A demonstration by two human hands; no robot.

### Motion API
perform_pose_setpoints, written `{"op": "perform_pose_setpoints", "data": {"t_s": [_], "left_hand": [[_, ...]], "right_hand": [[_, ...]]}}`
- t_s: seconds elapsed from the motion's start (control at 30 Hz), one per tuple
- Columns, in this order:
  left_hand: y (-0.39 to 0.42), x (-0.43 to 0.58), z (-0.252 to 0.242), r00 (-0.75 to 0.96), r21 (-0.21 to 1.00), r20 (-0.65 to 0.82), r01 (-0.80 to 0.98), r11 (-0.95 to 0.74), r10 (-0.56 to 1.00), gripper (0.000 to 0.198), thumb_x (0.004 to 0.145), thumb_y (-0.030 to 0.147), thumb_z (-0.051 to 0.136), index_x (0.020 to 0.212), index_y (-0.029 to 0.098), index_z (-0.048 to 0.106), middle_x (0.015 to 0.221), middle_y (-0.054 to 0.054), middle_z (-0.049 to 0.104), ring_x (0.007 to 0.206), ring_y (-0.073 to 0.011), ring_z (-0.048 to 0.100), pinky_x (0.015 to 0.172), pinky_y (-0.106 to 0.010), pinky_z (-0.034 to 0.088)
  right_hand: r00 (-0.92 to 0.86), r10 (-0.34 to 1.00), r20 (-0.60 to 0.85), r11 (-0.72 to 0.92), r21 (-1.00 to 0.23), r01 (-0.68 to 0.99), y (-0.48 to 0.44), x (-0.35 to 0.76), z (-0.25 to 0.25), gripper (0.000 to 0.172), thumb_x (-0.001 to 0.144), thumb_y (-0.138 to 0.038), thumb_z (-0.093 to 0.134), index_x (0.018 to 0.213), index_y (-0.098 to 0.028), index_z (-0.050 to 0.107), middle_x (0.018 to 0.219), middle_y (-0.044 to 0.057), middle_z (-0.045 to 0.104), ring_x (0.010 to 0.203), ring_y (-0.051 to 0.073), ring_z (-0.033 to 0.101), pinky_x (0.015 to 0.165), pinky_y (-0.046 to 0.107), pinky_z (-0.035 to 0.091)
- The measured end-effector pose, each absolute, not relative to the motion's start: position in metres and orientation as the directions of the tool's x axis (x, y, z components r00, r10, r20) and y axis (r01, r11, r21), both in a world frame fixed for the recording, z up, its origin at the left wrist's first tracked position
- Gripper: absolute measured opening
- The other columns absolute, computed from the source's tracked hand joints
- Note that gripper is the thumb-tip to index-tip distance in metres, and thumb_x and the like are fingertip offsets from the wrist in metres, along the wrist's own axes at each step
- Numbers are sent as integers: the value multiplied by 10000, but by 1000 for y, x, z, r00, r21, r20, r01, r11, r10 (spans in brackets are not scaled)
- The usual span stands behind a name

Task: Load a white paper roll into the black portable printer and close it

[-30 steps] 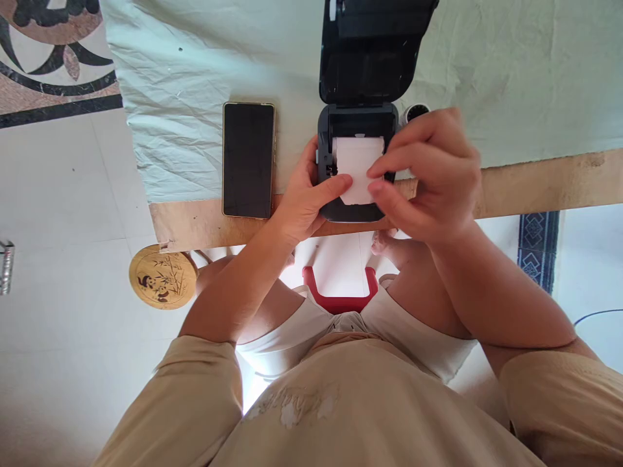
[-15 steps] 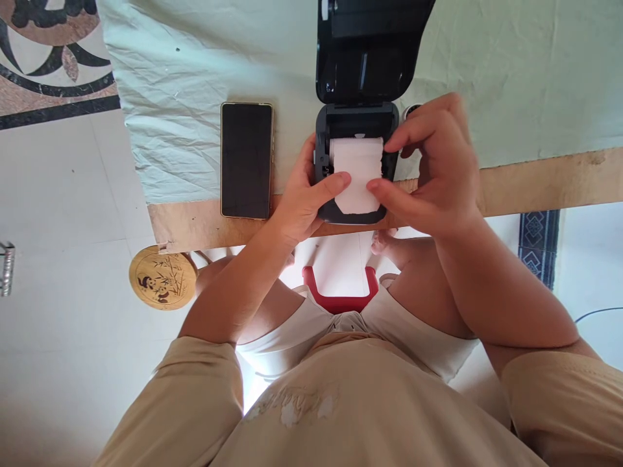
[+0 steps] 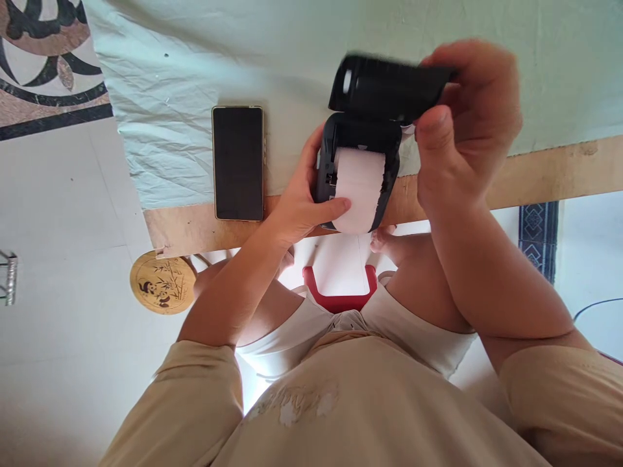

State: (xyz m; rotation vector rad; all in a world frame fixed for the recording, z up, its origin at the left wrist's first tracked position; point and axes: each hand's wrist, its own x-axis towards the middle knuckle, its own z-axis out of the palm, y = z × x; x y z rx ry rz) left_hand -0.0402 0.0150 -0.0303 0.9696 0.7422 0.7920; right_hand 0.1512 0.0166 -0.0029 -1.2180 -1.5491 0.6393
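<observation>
A small black printer (image 3: 325, 170) sits at the near edge of the table with a white paper roll (image 3: 359, 188) in its open bay. My left hand (image 3: 296, 204) grips the printer's left side, its thumb pressed on the paper's loose end. My right hand (image 3: 462, 130) is closed on the printer's black lid (image 3: 384, 87), which stands partly lowered over the bay and looks blurred by motion.
A black phone (image 3: 238, 162) lies face up on the pale green cloth (image 3: 195, 71) left of the printer. The bare wooden table edge (image 3: 545, 175) runs along the front. Below are a red stool (image 3: 339, 299), a round panda-printed stool (image 3: 163, 283) and a white tiled floor.
My right hand left the paper, reached up and took the lid, swinging it down toward the printer body. The left hand stayed put with its thumb on the paper.
</observation>
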Motion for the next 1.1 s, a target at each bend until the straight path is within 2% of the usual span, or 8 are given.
{"op": "perform_pose_setpoints", "data": {"t_s": [0.1, 0.27, 0.5, 0.67, 0.8, 0.93, 1.0, 1.1], "left_hand": [[14, -40, -33, 472, 904, -182, -264, 336, 863, 977, 562, 287, 802, 1401, 336, 304, 1335, -41, 547, 1145, -236, 593, 929, -342, 527], [13, -41, -33, 466, 888, -213, -273, 369, 859, 1028, 564, 250, 806, 1426, 348, 256, 1268, -41, 589, 1064, -225, 639, 885, -341, 542], [12, -39, -30, 442, 873, -200, -325, 364, 874, 1022, 535, 206, 812, 1412, 344, 306, 1195, -32, 632, 1161, -252, 599, 926, -347, 532], [10, -38, -24, 427, 849, -220, -358, 388, 877, 985, 553, 185, 794, 1399, 359, 321, 1203, -23, 625, 1186, -237, 576, 933, -330, 533], [8, -37, -20, 439, 818, -204, -415, 399, 875, 935, 583, 163, 776, 1381, 366, 333, 1160, -1, 626, 1066, -191, 625, 844, -296, 549], [6, -34, -17, 429, 782, -154, -497, 375, 890, 646, 665, 216, 736, 1233, 375, 473, 1042, 37, 640, 904, -145, 652, 723, -250, 538], [5, -32, -16, 381, 775, -150, -528, 348, 912, 471, 731, 326, 693, 1166, 356, 517, 1040, 22, 644, 968, -169, 652, 703, -250, 536], [4, -31, -18, 327, 783, -212, -507, 361, 921, 415, 766, 487, 626, 1130, 303, 548, 1030, -22, 657, 1149, -250, 604, 744, -306, 554]], "right_hand": [[52, 827, 560, 489, -762, 425, 14, 146, -2, 283, 807, -490, 593, 992, -282, 646, 1041, 29, 609, 934, 191, 567, 609, 302, 460], [-43, 842, 537, 500, -749, 434, 13, 145, -2, 136, 737, -332, 640, 852, -261, 658, 1015, 29, 590, 750, 135, 523, 550, 290, 430], [-124, 833, 539, 524, -697, 490, 9, 145, -2, 124, 671, -204, 619, 774, -268, 645, 1002, 50, 554, 744, 165, 525, 492, 320, 447], [-177, 849, 497, 513, -697, 502, 7, 143, -1, 159, 681, -183, 597, 801, -274, 645, 1027, 62, 515, 803, 183, 552, 581, 361, 548], [-184, 846, 500, 518, -694, 500, 6, 144, -3, 154, 696, -203, 603, 817, -285, 653, 1053, 61, 503, 793, 186, 556, 590, 376, 551], [-159, 876, 455, 468, -724, 506, 2, 143, -2, 147, 740, -270, 606, 877, -293, 653, 1172, 48, 492, 743, 159, 558, 617, 385, 557], [-150, 905, 398, 417, -763, 493, -1, 142, 0, 282, 764, -324, 603, 1046, -325, 612, 1274, 34, 474, 765, 158, 575, 623, 369, 567], [-178, 934, 309, 357, -815, 456, -4, 140, 2, 534, 796, -403, 575, 1307, -376, 420, 1353, 22, 453, 760, 150, 590, 620, 353, 575]]}}
